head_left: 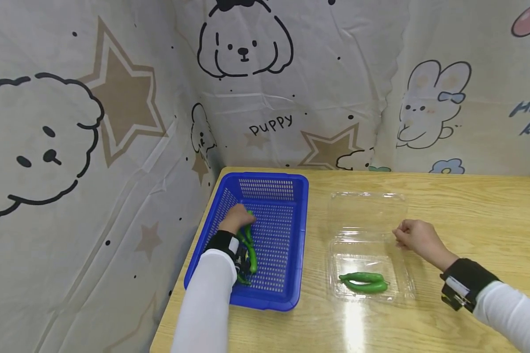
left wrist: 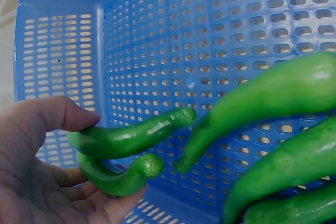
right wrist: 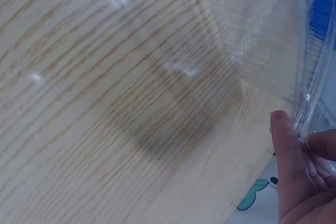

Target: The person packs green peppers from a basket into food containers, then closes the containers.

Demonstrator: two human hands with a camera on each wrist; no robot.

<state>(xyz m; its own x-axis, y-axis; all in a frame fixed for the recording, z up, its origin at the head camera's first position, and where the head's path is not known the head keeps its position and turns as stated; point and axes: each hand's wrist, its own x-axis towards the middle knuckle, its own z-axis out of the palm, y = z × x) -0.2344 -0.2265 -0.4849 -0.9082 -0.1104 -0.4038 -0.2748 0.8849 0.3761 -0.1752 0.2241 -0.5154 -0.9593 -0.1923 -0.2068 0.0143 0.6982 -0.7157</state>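
Inside the blue plastic basket (head_left: 304, 235), my left hand (head_left: 237, 218) holds two curved green peppers (left wrist: 126, 141) between thumb and fingers. More green peppers (left wrist: 273, 90) lie on the basket floor beside that hand. To the right of the basket, a clear hinged plastic container (head_left: 371, 261) lies unfolded on the table, its lid (head_left: 366, 213) on the far side. Two green peppers (head_left: 365, 287) rest side by side in its near half. My right hand (head_left: 419, 238) pinches the container's right edge near the hinge, thumb and finger on the clear plastic in the right wrist view.
The wooden table (head_left: 468, 206) carries both basket and container, with a strip of wood between them. A printed cloth (head_left: 335, 98) hangs behind the table, and another stretch of it stands close along the basket's left side.
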